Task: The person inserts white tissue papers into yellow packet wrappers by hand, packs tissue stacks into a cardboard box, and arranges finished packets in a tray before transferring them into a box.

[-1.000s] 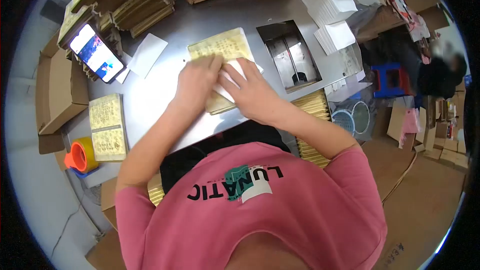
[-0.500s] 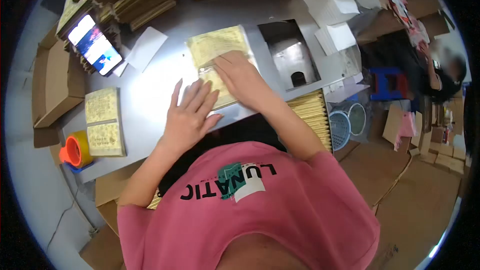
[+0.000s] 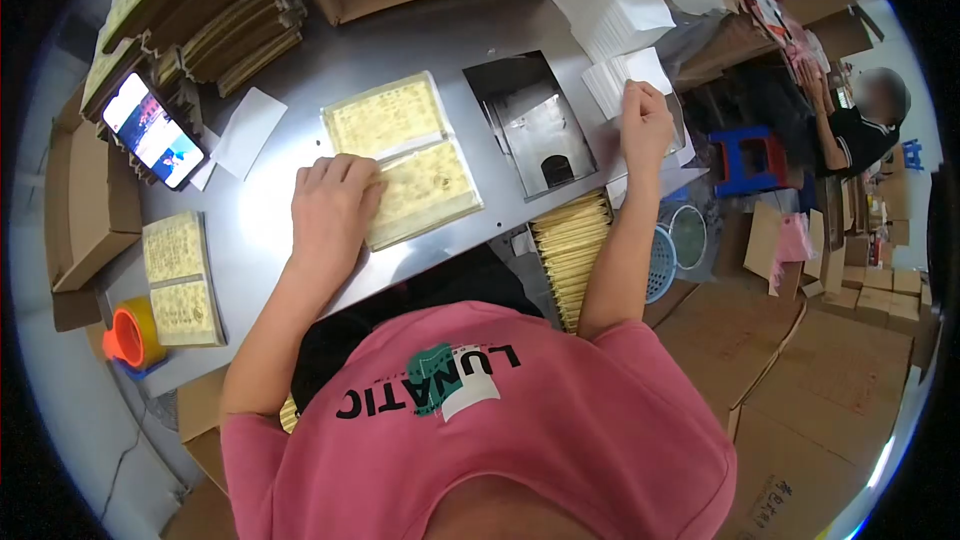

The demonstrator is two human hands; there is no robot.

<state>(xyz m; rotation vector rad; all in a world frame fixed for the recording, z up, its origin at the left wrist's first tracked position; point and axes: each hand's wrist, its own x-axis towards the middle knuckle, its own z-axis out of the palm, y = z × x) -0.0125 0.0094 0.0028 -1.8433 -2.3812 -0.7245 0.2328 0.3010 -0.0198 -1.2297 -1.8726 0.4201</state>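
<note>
A flat yellow patterned packet (image 3: 420,185) in a clear sleeve lies on the metal table, with a pale strip across its middle. My left hand (image 3: 335,208) is at its left edge, fingers curled and closed on that edge. At the right, my right hand (image 3: 648,128) pinches the near edge of a white paper slip (image 3: 645,68) at the top of a small stack. How far the slip is lifted cannot be made out. Between the two hands is a dark rectangular opening (image 3: 530,125) in the table.
A taller white paper stack (image 3: 615,5) stands behind. At left are a phone (image 3: 153,130), a white sheet (image 3: 250,132), another yellow packet (image 3: 183,280) and a tape roll (image 3: 135,333). Yellow packets (image 3: 570,255) fill a box below the table edge. Another person (image 3: 860,135) sits far right.
My right hand has left the yellow packet and moved right to the white paper stack. My left hand has curled at the packet's left edge. The view has shifted rightward.
</note>
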